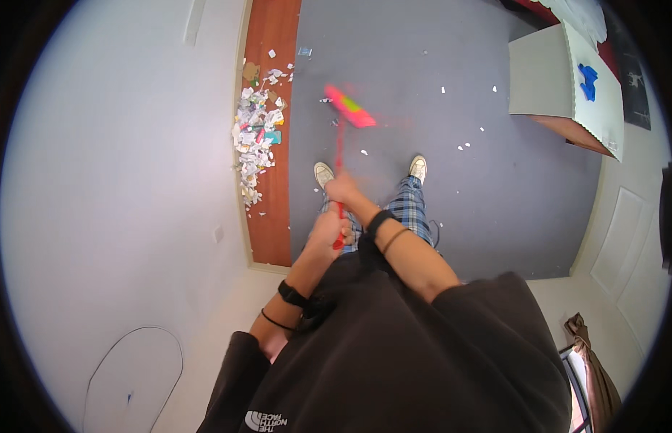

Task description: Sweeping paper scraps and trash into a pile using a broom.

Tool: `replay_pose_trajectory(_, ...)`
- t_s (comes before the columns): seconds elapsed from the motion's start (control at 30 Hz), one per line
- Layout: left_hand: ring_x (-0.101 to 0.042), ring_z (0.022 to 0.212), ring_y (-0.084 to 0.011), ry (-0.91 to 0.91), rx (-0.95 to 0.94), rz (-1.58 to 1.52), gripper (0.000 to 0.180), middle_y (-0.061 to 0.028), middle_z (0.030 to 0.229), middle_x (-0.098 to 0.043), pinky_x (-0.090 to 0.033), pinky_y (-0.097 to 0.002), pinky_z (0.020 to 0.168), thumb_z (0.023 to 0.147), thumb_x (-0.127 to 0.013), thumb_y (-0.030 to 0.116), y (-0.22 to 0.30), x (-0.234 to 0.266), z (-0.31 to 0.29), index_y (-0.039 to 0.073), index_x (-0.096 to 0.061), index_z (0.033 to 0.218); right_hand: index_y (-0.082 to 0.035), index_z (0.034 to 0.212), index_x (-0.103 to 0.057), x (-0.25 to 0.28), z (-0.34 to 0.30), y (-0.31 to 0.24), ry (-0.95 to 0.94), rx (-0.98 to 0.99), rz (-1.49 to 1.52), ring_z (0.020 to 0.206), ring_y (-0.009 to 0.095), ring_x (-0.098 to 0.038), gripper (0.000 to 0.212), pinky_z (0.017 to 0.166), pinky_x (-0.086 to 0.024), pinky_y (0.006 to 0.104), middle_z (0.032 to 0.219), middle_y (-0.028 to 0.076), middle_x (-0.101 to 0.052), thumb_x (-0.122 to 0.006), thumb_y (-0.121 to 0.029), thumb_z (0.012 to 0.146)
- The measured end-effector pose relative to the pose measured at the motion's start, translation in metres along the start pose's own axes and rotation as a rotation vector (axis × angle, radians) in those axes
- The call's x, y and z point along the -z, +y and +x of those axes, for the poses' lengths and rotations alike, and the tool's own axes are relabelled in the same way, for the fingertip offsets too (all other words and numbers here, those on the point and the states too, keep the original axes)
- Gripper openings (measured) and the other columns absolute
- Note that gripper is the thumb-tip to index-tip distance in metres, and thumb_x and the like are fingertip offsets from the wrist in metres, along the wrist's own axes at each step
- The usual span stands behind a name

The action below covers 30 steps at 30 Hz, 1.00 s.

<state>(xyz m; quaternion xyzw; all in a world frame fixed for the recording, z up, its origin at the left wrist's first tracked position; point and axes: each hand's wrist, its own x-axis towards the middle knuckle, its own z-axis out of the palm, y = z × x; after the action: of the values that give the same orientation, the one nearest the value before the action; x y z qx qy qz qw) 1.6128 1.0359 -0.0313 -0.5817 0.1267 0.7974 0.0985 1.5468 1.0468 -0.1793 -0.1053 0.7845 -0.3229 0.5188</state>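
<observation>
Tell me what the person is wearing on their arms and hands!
Both hands are bare. The left hand has a black watch-like band and a thin black cord on its wrist. The right hand has a wide black wristband and a thin brown band. Dark brown sleeves are pushed up.

One view only, worn on the head, looking steeply down past the chest to the feet and the grey floor (pixel 451 209). Wide fisheye, edges bent, dark rim all round. Wall (pixel 119 187) at left, door (pixel 628 238) at right. Forearms close, floor farther off.
</observation>
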Motion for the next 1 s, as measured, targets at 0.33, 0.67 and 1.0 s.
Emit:
replay_pose_trajectory(0.33, -0.034, 0.039, -0.0073, 0.055, -0.139, -0.071, 0.033, 0.0051, 0.051, -0.032, -0.028, -0.0235, 0.035, 0.095, -0.028, 0.038, 0.062, 0.094, -0.072, 0.012, -0.037, 0.078, 0.0, 0.096, -0.053, -0.104, -0.03, -0.122, -0.2, -0.066, 0.226, 0.081, 0.039, -0.06, 0.031, 0.068, -0.048, 0.0403, 0.08, 0.028, -0.059, -0.047, -0.009, 0.068)
replay_pose_trajectory(0.67, -0.034, 0.038, -0.0078, -0.051, -0.119, -0.14, 0.033, 0.0036, 0.05, -0.033, -0.028, -0.023, 0.034, 0.094, -0.029, 0.038, 0.106, 0.112, -0.024, 0.011, -0.038, 0.078, 0.003, 0.116, -0.042, -0.118, 0.053, -0.092, 0.01, 0.009, 0.032, 0.073, 0.033, -0.061, 0.048, 0.062, -0.048, 0.0392, 0.081, 0.023, -0.059, -0.049, -0.008, 0.07)
replay_pose_trajectory(1.0, -0.036, 0.038, -0.0093, -0.018, -0.293, 0.042, 0.036, 0.0026, 0.051, -0.035, -0.03, -0.0237, 0.034, 0.093, -0.03, 0.039, 0.12, 0.093, -0.057, 0.01, -0.037, 0.074, -0.008, 0.12, -0.043, -0.076, -0.003, -0.194, -0.099, 0.062, 0.183, 0.043, 0.022, -0.054, 0.045, 0.039, -0.042, 0.0366, 0.062, 0.012, -0.054, -0.043, -0.009, 0.075)
